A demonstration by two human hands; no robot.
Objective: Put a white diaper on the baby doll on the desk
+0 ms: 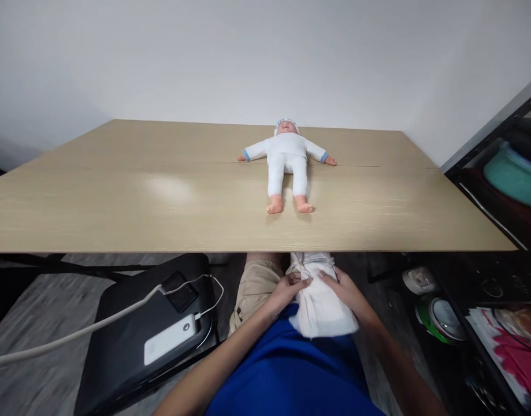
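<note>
A baby doll [286, 163] in a white suit and cap lies on its back on the wooden table [161, 196], arms spread, feet toward me. Below the table's front edge, on my lap, lies a folded white diaper [321, 300]. My left hand [286, 289] grips its left side with the fingers curled on it. On the diaper's right side rests my right hand [345, 286], fingers pressed on the cloth. Both hands are well short of the doll.
A black chair [130, 346] at my left carries a white power bank [170, 339], a dark phone [181, 290] and a white cable. A dark metal shelf [494, 190] with bowls, a teal tub and papers stands at the right. A white wall is behind the table.
</note>
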